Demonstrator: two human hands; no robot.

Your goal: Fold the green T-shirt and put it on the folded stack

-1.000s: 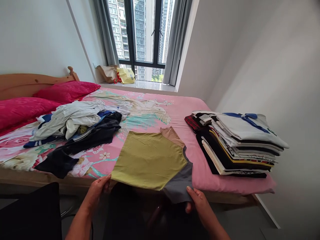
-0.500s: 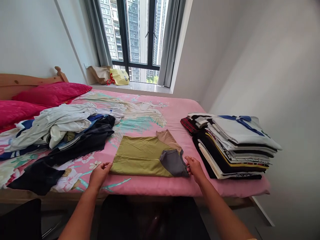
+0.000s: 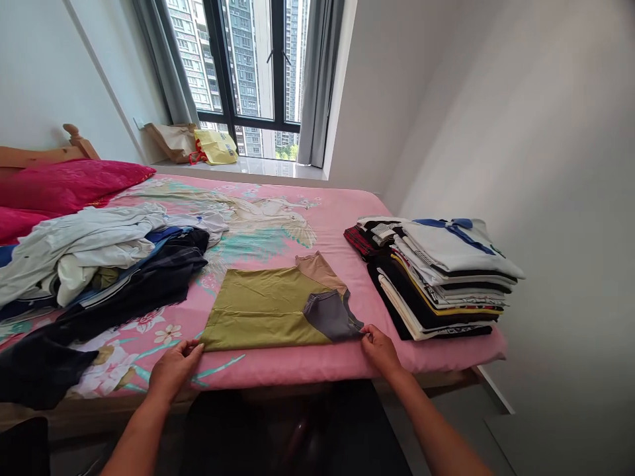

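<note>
An olive-green shirt (image 3: 258, 307) with a grey sleeve and a tan sleeve lies folded near the front edge of the pink bed (image 3: 307, 363). My left hand (image 3: 173, 367) pinches the shirt's near left corner, fingers closed on the cloth. At the near right corner, by the grey sleeve, my right hand (image 3: 380, 347) grips the fold with its fingertips.
A stack of folded clothes (image 3: 436, 277) sits on the bed's right side. A heap of unfolded clothes (image 3: 94, 264) covers the left, with red pillows (image 3: 69, 185) behind. Bags (image 3: 198, 142) rest on the window sill. The wall is close on the right.
The shirt's lower half, which hung over the bed edge, was folded up onto the bed. Both hands moved with it and now rest at its near corners.
</note>
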